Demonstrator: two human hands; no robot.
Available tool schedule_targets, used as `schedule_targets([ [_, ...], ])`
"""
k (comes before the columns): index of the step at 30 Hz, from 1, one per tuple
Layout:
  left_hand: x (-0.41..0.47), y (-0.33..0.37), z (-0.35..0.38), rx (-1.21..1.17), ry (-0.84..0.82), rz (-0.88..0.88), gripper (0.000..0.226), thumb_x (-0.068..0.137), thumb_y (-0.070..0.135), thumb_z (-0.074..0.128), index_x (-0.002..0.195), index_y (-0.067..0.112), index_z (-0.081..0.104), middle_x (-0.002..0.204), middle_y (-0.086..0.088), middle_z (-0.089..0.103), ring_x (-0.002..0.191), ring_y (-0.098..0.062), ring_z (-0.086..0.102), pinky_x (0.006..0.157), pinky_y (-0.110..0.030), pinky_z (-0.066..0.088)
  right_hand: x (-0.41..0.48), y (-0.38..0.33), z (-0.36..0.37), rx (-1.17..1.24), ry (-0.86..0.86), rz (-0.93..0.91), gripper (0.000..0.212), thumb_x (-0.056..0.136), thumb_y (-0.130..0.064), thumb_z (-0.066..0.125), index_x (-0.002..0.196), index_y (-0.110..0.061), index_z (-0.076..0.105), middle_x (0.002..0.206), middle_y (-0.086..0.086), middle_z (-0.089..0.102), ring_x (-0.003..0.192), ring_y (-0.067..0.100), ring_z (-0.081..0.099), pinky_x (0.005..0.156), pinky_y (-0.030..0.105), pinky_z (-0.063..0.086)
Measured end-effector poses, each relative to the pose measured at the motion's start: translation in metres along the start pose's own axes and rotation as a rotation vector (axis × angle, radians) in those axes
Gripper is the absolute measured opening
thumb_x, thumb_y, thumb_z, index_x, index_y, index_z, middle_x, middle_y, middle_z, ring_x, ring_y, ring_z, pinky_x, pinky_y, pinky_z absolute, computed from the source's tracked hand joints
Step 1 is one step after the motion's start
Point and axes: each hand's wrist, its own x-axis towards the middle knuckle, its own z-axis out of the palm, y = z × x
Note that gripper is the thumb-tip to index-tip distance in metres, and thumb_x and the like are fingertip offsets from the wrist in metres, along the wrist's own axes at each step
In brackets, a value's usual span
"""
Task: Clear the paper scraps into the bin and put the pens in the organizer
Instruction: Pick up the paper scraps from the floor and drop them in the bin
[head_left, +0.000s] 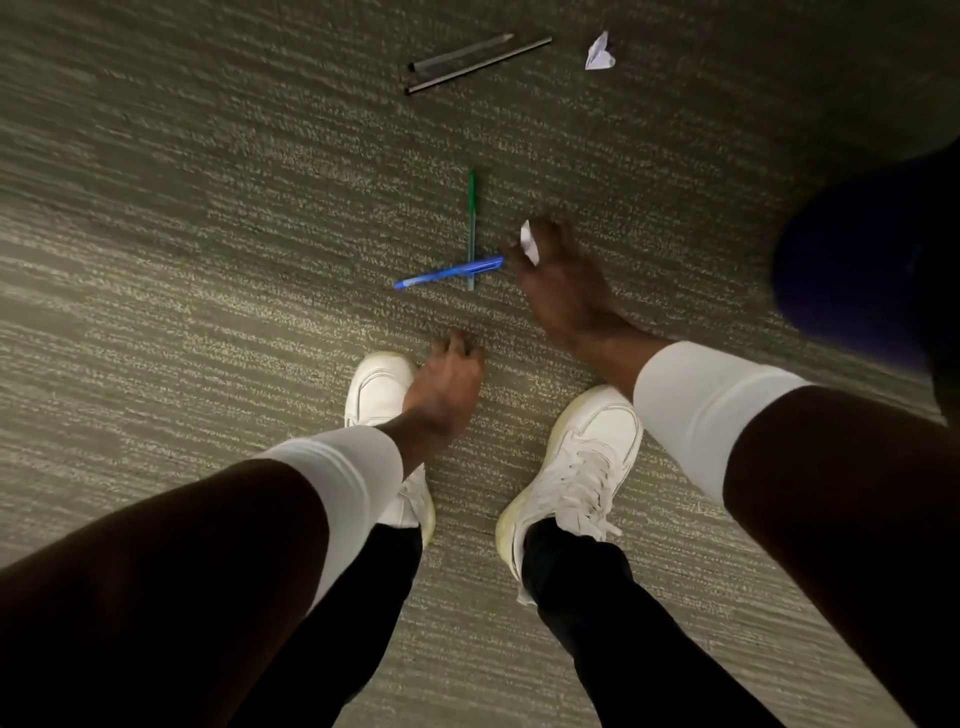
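Surface: striped grey carpet (208, 234) | blue pen (447, 274) lies across green pen (471, 218) | right hand (550, 280) at blue pen's end, clutching white paper scrap (529, 241) | left hand (447, 384) nearer than blue pen, fingers loosely curled, empty | second scrap (599, 52) and two dark pens (478, 65) beyond.

Blue pen (449, 274) crosses green pen (471, 228); crumpled scrap (600, 52) lies beyond.

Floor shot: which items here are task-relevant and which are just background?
Job items:
- blue pen
- green pen
- two dark pens
- crumpled scrap
- scrap held in right hand

Just there:
- white shoes
- carpet
- dark blue object at right, unclear what
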Motion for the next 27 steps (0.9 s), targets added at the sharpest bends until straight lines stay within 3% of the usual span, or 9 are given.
schedule_targets([
  [3,0.001,-0.002,0.000,-0.126,0.044,-0.044,0.048,0.092,-0.009,0.062,0.137,0.004,0.057,0.138,-0.016,0.054,0.122,-0.035,0.060,0.101,-0.042,0.057,-0.013,0.005,0.012,-0.149,0.015,0.015,0.045,0.105,-0.004,0.052,0.150,-0.003,0.049,0.159,0.029,0.035,0.146,0.048,0.040,0.095,0.051,0.061],
  [6,0.005,0.000,-0.004,-0.238,0.087,-0.072,0.024,0.092,0.000,0.067,0.112,0.011,0.068,0.122,-0.011,0.063,0.102,-0.029,0.066,0.090,-0.040,0.060,-0.022,0.012,0.020,-0.177,-0.042,0.036,0.040,0.101,-0.003,0.055,0.142,0.000,0.056,0.159,0.025,0.035,0.144,0.046,0.042,0.088,0.049,0.061],
  [10,0.012,0.008,-0.016,-0.357,0.140,-0.081,0.018,0.082,0.012,0.085,0.090,0.016,0.069,0.101,-0.002,0.066,0.083,-0.018,0.063,0.070,-0.026,0.045,-0.032,0.026,0.025,-0.116,-0.069,0.006,0.045,0.100,-0.006,0.058,0.145,-0.002,0.056,0.162,0.019,0.033,0.143,0.042,0.043,0.094,0.051,0.059],
  [14,0.013,0.018,-0.039,-0.390,0.158,-0.060,0.018,0.080,0.012,0.086,0.090,0.013,0.071,0.098,-0.006,0.072,0.084,-0.022,0.067,0.073,-0.033,0.056,-0.057,0.040,0.023,0.053,-0.066,0.095,0.029,0.102,-0.005,0.055,0.127,-0.003,0.070,0.145,0.019,0.055,0.130,0.040,0.057,0.103,0.046,0.053],
  [18,0.005,0.027,-0.069,-0.407,0.166,-0.037,0.022,0.078,0.012,0.087,0.083,0.019,0.067,0.092,-0.003,0.073,0.080,-0.019,0.067,0.071,-0.029,0.054,-0.098,0.036,0.009,0.446,0.177,0.361,0.019,0.095,-0.001,0.069,0.107,-0.005,0.083,0.123,0.016,0.072,0.102,0.027,0.074,0.091,0.027,0.059],
  [21,-0.001,0.035,-0.093,-0.425,0.173,-0.070,0.023,0.078,0.020,0.087,0.080,0.027,0.064,0.086,0.003,0.073,0.081,-0.019,0.070,0.070,-0.025,0.046,-0.126,0.029,-0.008,0.650,0.329,0.588,0.012,0.087,-0.010,0.085,0.098,-0.011,0.085,0.103,0.007,0.079,0.084,0.020,0.077,0.075,0.010,0.050],
  [24,-0.010,0.052,-0.120,-0.438,0.212,-0.069,0.019,0.079,0.032,0.087,0.082,0.025,0.069,0.075,0.009,0.070,0.075,-0.018,0.072,0.066,-0.024,0.044,-0.153,0.021,-0.035,0.878,0.451,0.710,0.014,0.080,-0.011,0.092,0.090,-0.011,0.082,0.093,0.001,0.080,0.076,0.012,0.075,0.076,0.017,0.058],
  [27,-0.020,0.079,-0.147,-0.523,0.178,-0.043,0.021,0.081,0.033,0.088,0.083,0.021,0.070,0.067,0.005,0.072,0.063,-0.017,0.075,0.063,-0.035,0.062,-0.178,0.015,-0.067,0.975,0.557,0.772,0.014,0.081,-0.013,0.092,0.085,-0.014,0.079,0.085,-0.003,0.079,0.073,0.010,0.075,0.072,0.022,0.060],
])
